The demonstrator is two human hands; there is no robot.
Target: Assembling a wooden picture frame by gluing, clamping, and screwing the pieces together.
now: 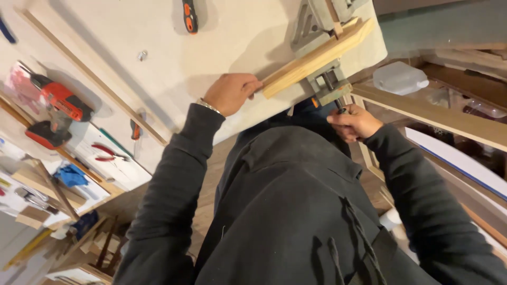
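1. Wood strip [317, 58] sits in the grey corner clamp [322, 79] at the bench [222, 42] edge.
2. My left hand [231, 93] is curled around the strip's end.
3. My right hand [353, 122] is pinching the clamp's screw handle [340, 108].
4. Red drill [55, 100] and pliers [108, 153] lie well off to the side.

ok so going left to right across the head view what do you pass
red drill → red pliers → left hand → wood strip → grey corner clamp → right hand on the clamp handle → white plastic jug
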